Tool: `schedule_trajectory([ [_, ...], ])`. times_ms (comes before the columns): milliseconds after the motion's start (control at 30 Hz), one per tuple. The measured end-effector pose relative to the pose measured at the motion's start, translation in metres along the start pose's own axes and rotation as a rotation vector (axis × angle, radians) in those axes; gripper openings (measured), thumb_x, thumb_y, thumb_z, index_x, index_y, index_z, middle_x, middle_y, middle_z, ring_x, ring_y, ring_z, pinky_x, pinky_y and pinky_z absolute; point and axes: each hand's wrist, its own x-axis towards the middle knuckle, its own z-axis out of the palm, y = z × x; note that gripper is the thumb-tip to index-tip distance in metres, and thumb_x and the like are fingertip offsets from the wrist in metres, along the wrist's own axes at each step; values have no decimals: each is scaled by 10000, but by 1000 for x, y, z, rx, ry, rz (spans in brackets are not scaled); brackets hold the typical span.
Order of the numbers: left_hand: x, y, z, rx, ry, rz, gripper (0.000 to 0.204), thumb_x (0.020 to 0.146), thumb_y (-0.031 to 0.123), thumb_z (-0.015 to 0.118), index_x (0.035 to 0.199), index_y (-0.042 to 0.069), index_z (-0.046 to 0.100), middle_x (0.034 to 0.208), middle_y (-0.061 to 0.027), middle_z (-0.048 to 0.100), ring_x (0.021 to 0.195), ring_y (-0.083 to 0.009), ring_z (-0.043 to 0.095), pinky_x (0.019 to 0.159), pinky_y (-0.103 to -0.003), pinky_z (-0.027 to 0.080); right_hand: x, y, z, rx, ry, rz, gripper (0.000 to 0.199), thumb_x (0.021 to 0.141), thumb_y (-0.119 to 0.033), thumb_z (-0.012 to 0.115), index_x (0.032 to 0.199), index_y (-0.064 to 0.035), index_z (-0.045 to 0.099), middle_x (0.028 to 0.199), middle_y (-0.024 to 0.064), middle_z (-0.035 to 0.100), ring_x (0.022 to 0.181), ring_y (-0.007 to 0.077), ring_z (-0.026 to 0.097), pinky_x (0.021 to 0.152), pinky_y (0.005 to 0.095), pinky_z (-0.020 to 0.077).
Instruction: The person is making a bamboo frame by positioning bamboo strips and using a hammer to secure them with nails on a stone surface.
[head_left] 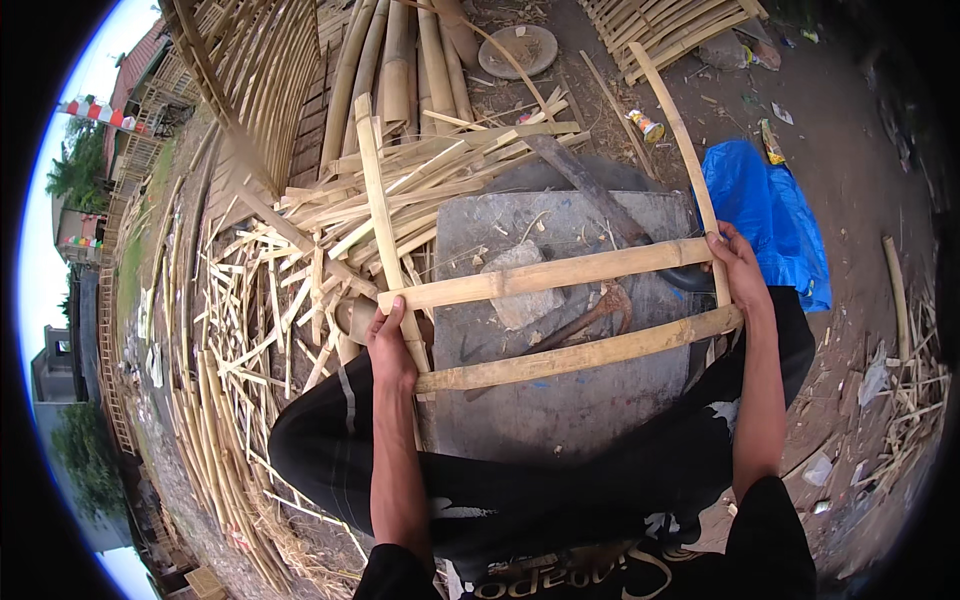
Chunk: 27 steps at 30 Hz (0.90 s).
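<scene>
Two bamboo crosspieces, an upper slat (580, 269) and a lower slat (570, 356), lie across a left upright strip (377, 190) and a right upright strip (682, 140), forming a ladder-like frame above my lap. My left hand (391, 347) pinches the upper slat's left end where it meets the left upright. At the opposite end, my right hand (738, 265) grips the same slat together with the right upright. Beneath the frame, a flat grey board (590, 410) carries a pale stone block (520, 285), a rusty-headed hand tool (608, 302) and a long dark tool (590, 185).
Split bamboo pieces (270, 330) lie heaped on the left, with thick bamboo poles (398, 75) beyond. A blue plastic sheet (760, 205) lies at right. A slatted bamboo panel (665, 35) and a round dish (517, 51) sit farther off. Litter dots the dirt ground.
</scene>
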Motion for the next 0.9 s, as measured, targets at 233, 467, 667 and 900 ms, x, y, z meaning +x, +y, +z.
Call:
schedule_trajectory([
  [233, -7, 5, -6, -22, 84, 46, 139, 1000, 158, 625, 987, 21, 637, 717, -64, 636, 533, -141, 572, 492, -294, 450, -4, -4, 8, 13, 13, 3, 405, 1012, -245, 637, 1322, -23, 501, 927, 30, 647, 796, 86, 587, 728, 239, 475],
  [467, -11, 0, -17, 2, 15, 23, 123, 987, 137, 649, 1027, 21, 652, 769, -49, 658, 601, -118, 598, 555, -264, 478, -14, -10, 4, 56, -28, 15, 398, 1018, -222, 622, 1333, -16, 492, 996, 57, 670, 918, 115, 635, 845, 262, 499],
  [667, -21, -11, 26, -18, 31, -9, 170, 961, 170, 700, 1080, 52, 668, 879, -12, 673, 679, -95, 605, 645, -254, 511, -7, -31, -48, 102, -72, -16, 411, 1021, -197, 609, 1343, 18, 474, 1116, 104, 682, 1035, 169, 642, 949, 293, 488],
  [900, -24, -29, 80, 10, 2, -119, 265, 902, 157, 773, 1106, 22, 670, 998, -46, 698, 867, -129, 641, 815, -279, 487, 23, -44, -117, -17, -14, 83, 444, 1014, -220, 614, 1379, -16, 465, 1144, 54, 674, 950, 126, 623, 781, 257, 488],
])
